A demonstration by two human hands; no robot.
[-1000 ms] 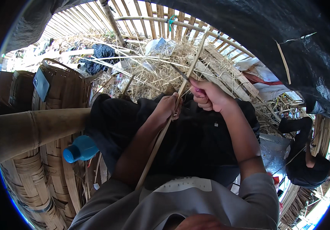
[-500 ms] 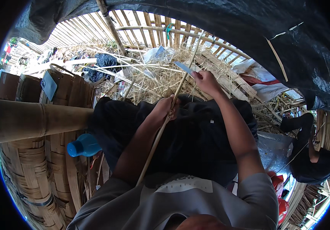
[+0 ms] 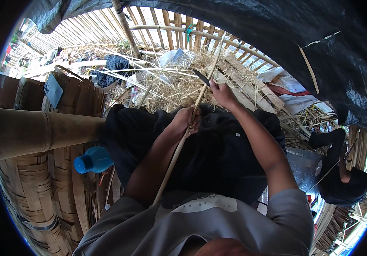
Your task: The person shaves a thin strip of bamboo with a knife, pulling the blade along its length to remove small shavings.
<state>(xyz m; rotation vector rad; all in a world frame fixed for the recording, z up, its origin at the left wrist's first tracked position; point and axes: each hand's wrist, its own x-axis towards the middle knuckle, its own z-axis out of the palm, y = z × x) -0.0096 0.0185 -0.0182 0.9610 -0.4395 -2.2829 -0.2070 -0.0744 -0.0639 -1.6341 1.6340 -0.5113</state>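
Observation:
A long thin bamboo strip [image 3: 173, 164] runs slantwise from my waist, over my dark-clothed lap, to the pile of shavings ahead. My left hand [image 3: 185, 120] is closed around it near its middle, with some curled fibre at the grip. Further up the strip, my right hand [image 3: 223, 94] is closed on a knife [image 3: 201, 77]. The blade looks dark now and points up and to the left, lying across the strip; whether its edge bites into the strip I cannot tell. The knife's handle is mostly hidden in my fingers.
Pale shavings [image 3: 175, 89] heap up ahead before a bamboo slat fence [image 3: 170, 27]. A thick bamboo pole [image 3: 47, 133] juts in from the left above woven bamboo [image 3: 34, 183], near a blue bottle [image 3: 93, 160]. Dark sheeting [image 3: 286, 34] hangs overhead. Another person [image 3: 345, 179] sits at right.
My right hand has shifted slightly down and left along the strip, toward my left hand. The knife's blade has turned from bright to dark. My left hand has stayed almost in place.

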